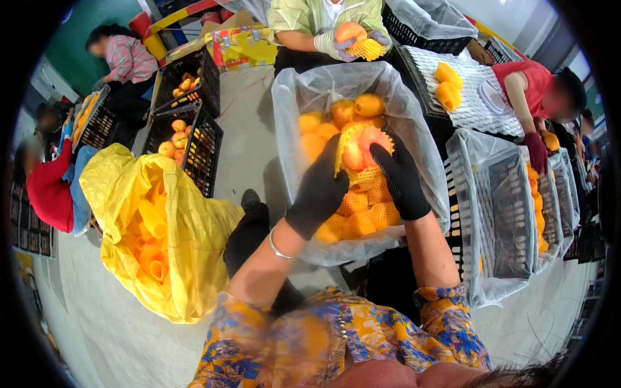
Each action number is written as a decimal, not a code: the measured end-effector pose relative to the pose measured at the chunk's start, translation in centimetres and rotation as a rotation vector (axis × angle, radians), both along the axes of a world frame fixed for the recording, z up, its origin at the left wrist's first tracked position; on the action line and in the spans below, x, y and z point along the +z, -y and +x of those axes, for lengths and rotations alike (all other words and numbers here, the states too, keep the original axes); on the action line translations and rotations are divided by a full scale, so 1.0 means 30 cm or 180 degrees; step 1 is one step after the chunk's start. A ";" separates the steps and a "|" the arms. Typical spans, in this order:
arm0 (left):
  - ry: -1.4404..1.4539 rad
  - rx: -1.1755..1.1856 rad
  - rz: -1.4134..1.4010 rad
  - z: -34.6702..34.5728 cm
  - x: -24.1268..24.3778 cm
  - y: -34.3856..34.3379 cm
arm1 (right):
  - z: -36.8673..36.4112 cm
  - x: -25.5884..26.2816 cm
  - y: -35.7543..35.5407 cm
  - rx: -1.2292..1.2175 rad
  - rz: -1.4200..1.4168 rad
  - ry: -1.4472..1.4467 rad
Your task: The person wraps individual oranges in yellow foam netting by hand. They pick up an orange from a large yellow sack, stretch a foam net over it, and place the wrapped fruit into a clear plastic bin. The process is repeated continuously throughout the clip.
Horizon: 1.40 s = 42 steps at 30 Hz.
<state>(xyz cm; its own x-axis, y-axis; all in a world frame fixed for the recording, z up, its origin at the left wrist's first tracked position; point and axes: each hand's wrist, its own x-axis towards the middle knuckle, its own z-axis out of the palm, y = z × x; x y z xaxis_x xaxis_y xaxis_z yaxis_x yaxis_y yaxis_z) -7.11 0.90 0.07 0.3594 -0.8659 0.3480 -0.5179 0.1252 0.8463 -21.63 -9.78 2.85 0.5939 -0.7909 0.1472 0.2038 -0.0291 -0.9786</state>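
In black gloves, my left hand (319, 194) and my right hand (403, 182) hold a red-and-yellow fruit (361, 149), likely a peach, between them. A yellow foam net sleeve (340, 154) partly covers it; the left fingers grip the sleeve's side. My right thumb presses on the bare fruit surface. Both hands are above a crate lined with translucent plastic film (422, 145). Inside the crate lie several fruits in yellow foam nets (353, 202), at both its near and far ends. The underside of the held fruit is hidden.
At left stands a yellow woven sack (204, 242) of foam sleeves (154, 218), with black crates (206, 150) of bare fruit beyond. Opposite, a person's gloved hands (335, 44) hold a fruit and net. Lined crates (504, 218) stand at right, near another person's gloved hand (536, 153).
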 end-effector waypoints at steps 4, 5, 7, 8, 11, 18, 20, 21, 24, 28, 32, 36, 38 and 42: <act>0.0667 0.0056 -0.0333 -0.014 0.005 -0.004 | -0.021 0.025 -0.006 -0.0005 0.0513 -0.0002; 0.0645 0.0047 -0.0292 -0.019 0.012 -0.006 | -0.026 0.016 0.001 -0.0004 0.0531 -0.0017; 0.0614 0.0044 -0.0195 -0.024 0.029 -0.017 | -0.027 0.010 0.009 0.0057 0.0509 -0.0019; 0.0611 0.0030 -0.0171 -0.025 0.033 -0.019 | -0.027 0.014 0.012 0.0108 0.0463 -0.0013; 0.0641 0.0021 -0.0165 -0.027 0.029 -0.019 | -0.028 0.012 0.022 0.0131 -0.0144 -0.0285; 0.1389 0.0352 0.0014 -0.010 0.060 -0.040 | -0.035 -0.017 0.026 0.0031 -0.2453 -0.0996; 0.1671 0.0564 -0.0063 -0.009 0.070 -0.045 | -0.031 -0.004 -0.007 -0.0071 -0.2722 -0.1165; 0.1774 0.0665 -0.0113 -0.006 0.070 -0.048 | -0.028 0.004 -0.020 -0.0115 -0.2858 -0.1245; 0.1765 0.0813 -0.0265 -0.009 0.081 -0.052 | -0.031 0.017 -0.016 0.0127 -0.3076 -0.1385; 0.1525 0.0565 -0.0528 -0.011 0.093 -0.044 | -0.052 -0.024 0.031 0.0826 -0.2153 -0.1271; 0.0383 -0.0060 -0.0424 0.018 0.038 -0.006 | -0.071 -0.050 0.051 0.1113 -0.1031 -0.1019; -0.1632 -0.0654 -0.0193 0.035 -0.009 0.022 | -0.048 -0.001 0.008 0.1014 0.0378 -0.0250; -0.3356 -0.1242 -0.0236 0.045 -0.026 0.009 | -0.038 -0.004 0.002 0.1001 -0.0066 -0.0124; -0.3620 -0.1518 -0.0177 0.041 0.037 -0.010 | -0.032 0.057 -0.034 0.0733 -0.0210 -0.0806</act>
<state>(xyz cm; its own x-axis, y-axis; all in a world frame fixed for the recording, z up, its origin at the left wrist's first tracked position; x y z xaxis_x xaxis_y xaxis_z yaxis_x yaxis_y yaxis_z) -5.87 1.20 1.19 0.1340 -0.9874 0.0845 0.6164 0.1498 0.7731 -22.59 -8.77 4.56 0.7800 -0.6255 0.0186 -0.0366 -0.0753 -0.9965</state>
